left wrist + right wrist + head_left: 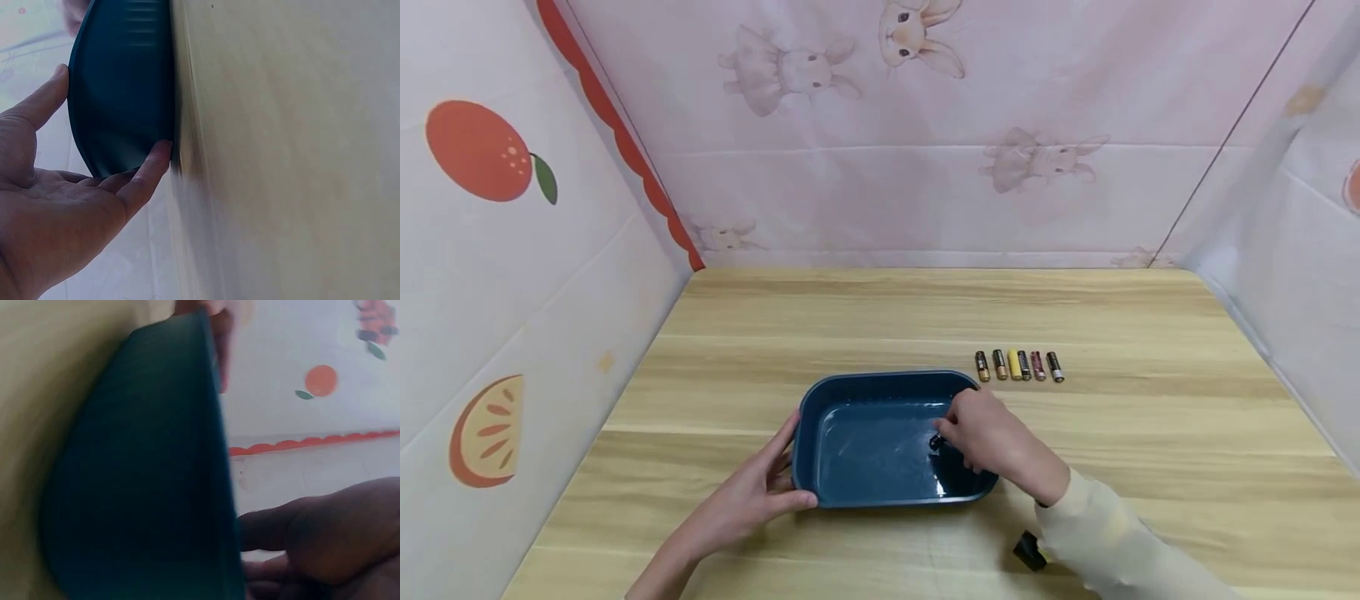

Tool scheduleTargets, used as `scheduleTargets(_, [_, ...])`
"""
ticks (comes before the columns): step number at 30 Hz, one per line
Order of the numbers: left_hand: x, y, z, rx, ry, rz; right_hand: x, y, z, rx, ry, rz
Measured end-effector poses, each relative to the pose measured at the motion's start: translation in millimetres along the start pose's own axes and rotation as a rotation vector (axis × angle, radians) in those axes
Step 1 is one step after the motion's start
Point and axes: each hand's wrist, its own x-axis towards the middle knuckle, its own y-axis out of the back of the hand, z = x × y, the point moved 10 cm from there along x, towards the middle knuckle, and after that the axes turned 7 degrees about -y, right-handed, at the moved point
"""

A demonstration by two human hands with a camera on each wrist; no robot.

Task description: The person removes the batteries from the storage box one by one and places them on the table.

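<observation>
A dark blue rectangular basin (880,502) with rounded corners stands on the wooden table. At its left end my left hand (745,498) grips it, thumb at the near corner of the rim. The left wrist view shows that hand's (69,206) thumb on the rim and fingers against the outer wall, low down. My right hand (988,429) reaches over the basin's right end and pinches a small black battery (936,442), partly hidden by the fingers, inside it. In the right wrist view the basin's wall (144,475) hides the fingertips of the right hand (337,537).
Behind the basin to the right, several batteries (982,367) lie side by side in a row, among them a yellow one (1014,365). A black block-like thing (1030,552) shows beside the right sleeve (1120,533). Printed cloth walls (880,208) border the table (1150,433).
</observation>
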Motion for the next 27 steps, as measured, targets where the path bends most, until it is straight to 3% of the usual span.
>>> scheduleTargets(5, [-1.2, 0.5, -2.4, 0.011, 0.002, 0.011, 6.5, -9, -12, -0.234, 0.048, 0.118])
scheduleTargets(12, [-1.6, -0.2, -4.6, 0.006, 0.015, 0.015, 17.8, -18, -12, -0.272, 0.065, 0.183])
scheduleTargets(20, [-0.7, -0.9, -4.1, -0.001, 0.013, 0.010, 29.6, -24, -10, -0.167, 0.117, 0.183])
scheduleTargets(27, [0.0, -0.5, -4.1, 0.005, 0.025, 0.014, 37.8, -23, -8, 0.084, 0.152, 0.125])
